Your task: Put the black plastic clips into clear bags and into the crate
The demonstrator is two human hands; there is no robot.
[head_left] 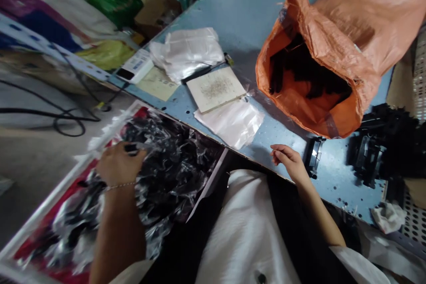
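My left hand (119,165) reaches into a cardboard box (209,177) lined with red and white print, which is heaped with black parts in clear plastic wrap (166,168). Its fingers pinch a small black piece (131,147). My right hand (289,163) rests at the edge of a blue-grey workbench (253,17), holding nothing. Nearest to it lies a black plastic part (314,156). Beyond that stands a pile of similar black parts (376,146). An orange woven sack (319,71) lies open on the bench, with black parts inside.
Clear plastic sheets (229,122), a crumpled plastic bag (186,53), a speckled notebook (216,88) and a white device (135,66) lie on the bench. Black cables (60,117) run across the floor at left. Printed sacks are heaped behind the bench.
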